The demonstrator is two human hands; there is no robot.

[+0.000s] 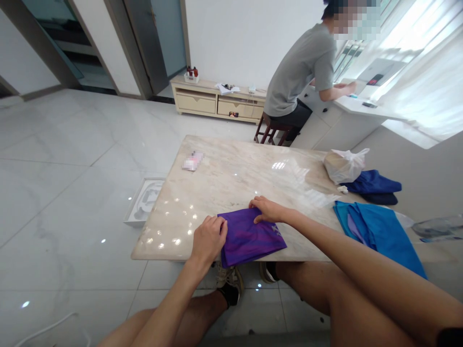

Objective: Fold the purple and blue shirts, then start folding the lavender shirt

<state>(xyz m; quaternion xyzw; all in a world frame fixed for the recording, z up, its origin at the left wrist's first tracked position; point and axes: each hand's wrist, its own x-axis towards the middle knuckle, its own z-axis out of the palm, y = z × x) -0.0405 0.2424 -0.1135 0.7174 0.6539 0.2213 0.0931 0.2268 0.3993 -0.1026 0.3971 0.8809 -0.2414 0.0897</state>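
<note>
A folded purple cloth [249, 238] with pale lettering at its right lies on the marble table, its near edge hanging slightly over the table's front edge. My left hand [211, 236] is closed on the cloth's left edge, fingers curled. At the far edge, my right hand [267, 210] grips the fabric, thumb on top and fingers over the rim. To the right rests a stack of folded blue cloth [379, 231], with a lilac piece showing among its layers.
On the marble table [217, 183] are a small pink-white packet [193, 161], a white plastic bag [345, 166], dark blue cloth [374, 182] and a clear bottle [439, 229]. An open white box [144, 200] sits on the floor. A person [300, 72] sits at a counter.
</note>
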